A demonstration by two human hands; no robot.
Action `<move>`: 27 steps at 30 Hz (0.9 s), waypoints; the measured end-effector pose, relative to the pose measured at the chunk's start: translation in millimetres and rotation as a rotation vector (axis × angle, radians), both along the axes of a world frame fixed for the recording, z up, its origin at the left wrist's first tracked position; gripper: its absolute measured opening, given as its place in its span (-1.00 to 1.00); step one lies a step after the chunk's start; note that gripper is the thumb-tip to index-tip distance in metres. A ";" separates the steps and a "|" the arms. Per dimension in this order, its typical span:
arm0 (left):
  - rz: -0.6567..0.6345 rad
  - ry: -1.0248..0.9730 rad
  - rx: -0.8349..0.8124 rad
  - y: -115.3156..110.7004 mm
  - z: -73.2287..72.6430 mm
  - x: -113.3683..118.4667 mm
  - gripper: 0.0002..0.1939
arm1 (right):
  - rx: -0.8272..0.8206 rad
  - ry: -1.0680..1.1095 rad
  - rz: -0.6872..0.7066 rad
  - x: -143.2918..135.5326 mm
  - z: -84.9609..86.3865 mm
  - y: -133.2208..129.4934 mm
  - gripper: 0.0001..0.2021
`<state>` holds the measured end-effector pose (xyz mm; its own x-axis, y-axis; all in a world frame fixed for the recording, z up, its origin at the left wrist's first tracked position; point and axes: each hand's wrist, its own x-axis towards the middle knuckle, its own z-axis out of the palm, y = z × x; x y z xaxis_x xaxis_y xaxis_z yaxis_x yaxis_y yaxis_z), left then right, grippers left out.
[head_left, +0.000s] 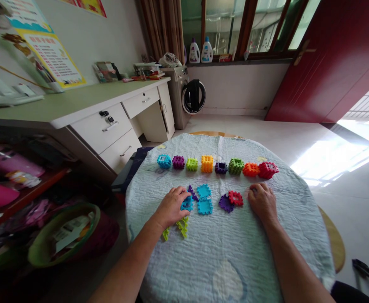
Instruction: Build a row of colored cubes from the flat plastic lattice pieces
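Note:
My left hand [172, 206] is closed around a blue toothed piece [187, 203] at the centre-left of the table. My right hand [263, 201] rests on the cloth at the right, its fingers curled; what they hold, if anything, is hidden. Two light blue square panels [205, 206] lie beside the left hand, with a purple triangular piece [192, 193] near its fingertips. Green triangular pieces [182, 227] lie just below that hand. Between the hands, a red frame panel [235, 198] touches a dark purple panel [226, 203].
Several coloured cubes stand in a row across the far side, among them a yellow one [207, 163] and a red one [268, 169]. A cloth [203, 261] covers the round table. A desk [96, 101] and a basket [97, 223] are at the left.

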<state>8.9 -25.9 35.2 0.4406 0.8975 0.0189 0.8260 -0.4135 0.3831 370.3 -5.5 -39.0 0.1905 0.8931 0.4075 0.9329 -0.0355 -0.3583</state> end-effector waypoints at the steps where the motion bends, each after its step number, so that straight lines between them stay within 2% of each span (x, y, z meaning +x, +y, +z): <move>1: 0.000 -0.002 0.011 0.5 0.5 0.3 -0.50 | -0.002 -0.001 -0.004 -0.2 0.2 -0.1 -0.80; 6: 0.108 -0.036 0.109 1.5 0.2 -2.4 -0.53 | -0.005 -0.007 -0.006 -0.5 -0.4 -0.1 -0.79; 10: 0.178 0.012 0.104 3.8 -5.0 -4.7 -0.54 | 0.001 -0.006 -0.006 0.7 -2.5 0.7 -0.79; 27: 0.125 0.045 0.056 15.3 -7.7 1.5 -0.52 | -0.010 -0.018 -0.011 0.4 -2.1 0.3 -0.79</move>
